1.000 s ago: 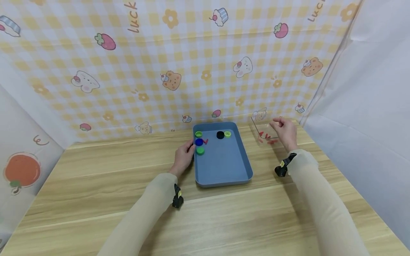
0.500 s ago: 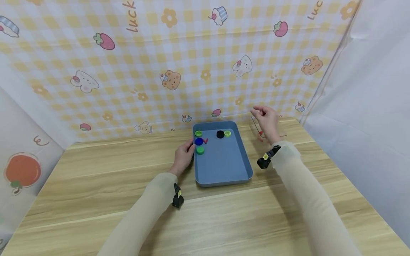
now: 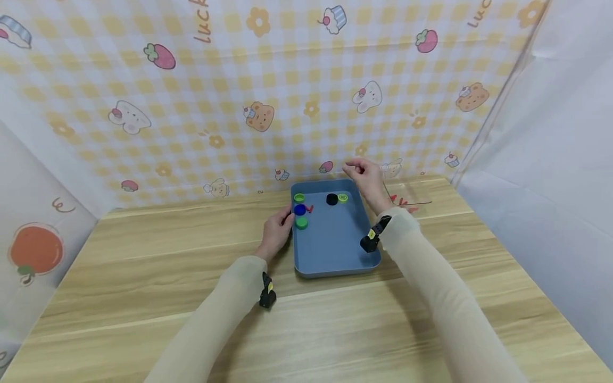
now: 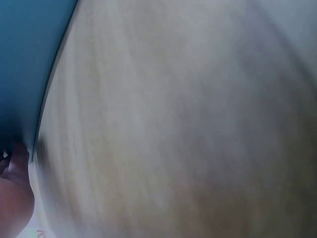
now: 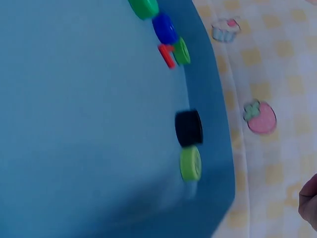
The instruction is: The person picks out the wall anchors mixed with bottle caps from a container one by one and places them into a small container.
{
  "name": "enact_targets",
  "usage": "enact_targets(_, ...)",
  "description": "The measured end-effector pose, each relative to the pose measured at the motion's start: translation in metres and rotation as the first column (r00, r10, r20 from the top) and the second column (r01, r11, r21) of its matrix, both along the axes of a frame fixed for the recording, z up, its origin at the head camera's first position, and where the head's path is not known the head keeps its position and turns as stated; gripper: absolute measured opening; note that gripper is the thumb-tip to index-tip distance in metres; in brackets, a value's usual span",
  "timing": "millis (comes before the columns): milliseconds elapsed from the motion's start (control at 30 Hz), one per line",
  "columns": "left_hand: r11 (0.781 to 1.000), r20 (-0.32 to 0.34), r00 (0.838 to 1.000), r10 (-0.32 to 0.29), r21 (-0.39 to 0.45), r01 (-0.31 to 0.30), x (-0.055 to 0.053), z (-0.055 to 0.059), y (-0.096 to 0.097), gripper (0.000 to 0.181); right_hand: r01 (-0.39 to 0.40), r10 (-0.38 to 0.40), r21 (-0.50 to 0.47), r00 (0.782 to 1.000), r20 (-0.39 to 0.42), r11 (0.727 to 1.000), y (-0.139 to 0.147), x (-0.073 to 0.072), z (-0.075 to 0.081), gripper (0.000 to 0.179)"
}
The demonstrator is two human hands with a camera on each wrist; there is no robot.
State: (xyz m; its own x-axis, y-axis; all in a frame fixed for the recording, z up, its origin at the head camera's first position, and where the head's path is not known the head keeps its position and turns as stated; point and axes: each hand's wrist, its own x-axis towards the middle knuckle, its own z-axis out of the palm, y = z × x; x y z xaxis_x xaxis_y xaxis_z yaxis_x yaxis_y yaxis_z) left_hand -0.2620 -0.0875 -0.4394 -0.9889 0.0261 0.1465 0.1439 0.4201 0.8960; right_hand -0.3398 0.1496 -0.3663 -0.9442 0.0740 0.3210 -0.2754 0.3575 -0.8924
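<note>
A blue-grey tray (image 3: 330,244) lies on the wooden table. My left hand (image 3: 275,233) holds its left side; in the left wrist view a digit (image 4: 20,161) touches the tray's outer wall. My right hand (image 3: 367,182) hovers over the tray's far right corner, thumb and fingertips drawn together; whether something small is between them cannot be seen. Along the tray's left wall sit a green cap (image 3: 301,223), a blue cap (image 3: 299,209) and a light green cap (image 3: 299,198), with small red pieces (image 5: 166,55) beside them. A black cap (image 5: 188,128) touches a yellow-green cap (image 5: 190,162) near the far side.
Right of the tray stands a clear container (image 3: 413,189) with several red pieces (image 3: 401,201) in it, partly behind my right forearm. A checked cloth (image 3: 191,117) hangs directly behind the tray, and a white sheet (image 3: 555,159) borders the table's right side.
My right hand has come up out of the clear container and moved left to above the tray's far right corner. The left hand and the caps stay where they were.
</note>
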Motion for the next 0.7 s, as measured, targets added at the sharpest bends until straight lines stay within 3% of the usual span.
enact_targets(167,1.000,0.033,0.999,-0.002,-0.012,0.002,-0.002,0.000,0.000,0.041,-0.057,0.055,0.056,0.998,0.031,0.997,-0.019,-0.001,-0.004,0.026)
enact_targets(367,0.999,0.057,0.998,0.014,-0.031,-0.013,-0.002,0.003,0.001,0.041,-0.124,0.127,0.094,0.992,-0.018,0.988,-0.036,0.000,-0.011,0.023)
enact_targets(600,1.000,0.053,0.999,0.010,-0.016,-0.009,-0.002,0.004,0.002,0.041,-0.162,0.174,0.300,0.985,-0.014,0.940,-0.048,0.004,-0.025,0.023)
enact_targets(700,1.000,0.050,0.999,0.007,-0.003,-0.007,-0.002,0.004,0.002,0.041,-0.170,0.180,0.335,0.984,0.000,0.927,-0.052,0.005,-0.030,0.023)
